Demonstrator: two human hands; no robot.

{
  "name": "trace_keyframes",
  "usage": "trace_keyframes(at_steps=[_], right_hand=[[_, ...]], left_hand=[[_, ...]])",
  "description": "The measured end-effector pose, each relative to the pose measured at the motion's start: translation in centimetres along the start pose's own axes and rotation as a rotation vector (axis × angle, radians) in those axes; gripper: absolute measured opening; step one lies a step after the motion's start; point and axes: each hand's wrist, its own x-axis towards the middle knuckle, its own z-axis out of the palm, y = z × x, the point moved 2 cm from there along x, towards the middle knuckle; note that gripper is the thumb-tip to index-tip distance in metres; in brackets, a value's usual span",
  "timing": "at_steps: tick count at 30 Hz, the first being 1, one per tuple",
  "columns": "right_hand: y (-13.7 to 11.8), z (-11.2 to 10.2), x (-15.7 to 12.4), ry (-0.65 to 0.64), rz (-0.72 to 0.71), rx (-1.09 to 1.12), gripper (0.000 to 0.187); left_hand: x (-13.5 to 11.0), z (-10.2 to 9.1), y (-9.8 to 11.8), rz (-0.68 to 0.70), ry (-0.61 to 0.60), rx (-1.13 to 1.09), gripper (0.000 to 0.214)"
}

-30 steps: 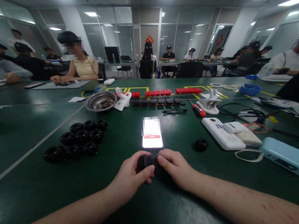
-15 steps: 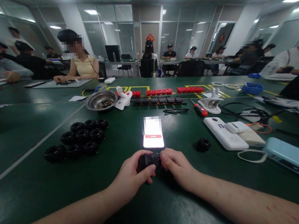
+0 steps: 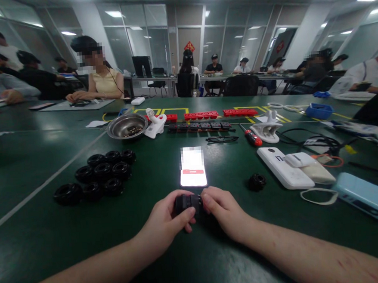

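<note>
Both hands meet at the near middle of the green table (image 3: 37, 238). My left hand (image 3: 167, 222) and my right hand (image 3: 224, 210) are closed from either side on a small black round part (image 3: 187, 202), held just above the table. A lit phone (image 3: 193, 171) lies flat just beyond it. A cluster of several similar black ring parts (image 3: 100, 173) sits to the left. One single black part (image 3: 256, 182) lies to the right.
A steel bowl (image 3: 127, 127), white clamps (image 3: 155, 125), red and black strips (image 3: 203, 119), a red-handled screwdriver (image 3: 251, 137), white power banks (image 3: 284, 167), cables and a light blue case (image 3: 367, 197) lie further back and right. Other people sit at tables around.
The hands and the black part have lifted slightly from the table and the grip has shifted a little. Nothing else moved.
</note>
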Motion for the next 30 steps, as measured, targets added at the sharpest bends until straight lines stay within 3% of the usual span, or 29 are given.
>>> trace_keyframes(at_steps=[3, 10, 13, 18, 27, 30], right_hand=[[0.06, 0.08, 0.1, -0.027, 0.012, -0.05, 0.041], [-0.21, 0.02, 0.04, 0.008, 0.036, 0.044, 0.022], [-0.36, 0.0, -0.1, -0.012, -0.008, 0.054, 0.027], [-0.19, 0.05, 0.02, 0.001, -0.06, -0.053, 0.052], [-0.53, 0.11, 0.11, -0.011, -0.011, -0.003, 0.03], [-0.53, 0.11, 0.04, -0.003, -0.06, -0.05, 0.037]], left_hand=[[-0.01, -0.05, -0.06, 0.008, 0.0, -0.008, 0.028], [0.39, -0.61, -0.47, 0.034, -0.001, 0.02, 0.033], [0.34, -0.57, -0.45, 0.033, -0.009, 0.006, 0.032], [0.1, -0.28, -0.43, 0.01, -0.017, -0.022, 0.028], [0.39, -0.39, -0.28, 0.026, -0.001, -0.006, 0.032], [0.29, -0.4, -0.29, 0.032, 0.0, -0.023, 0.033]])
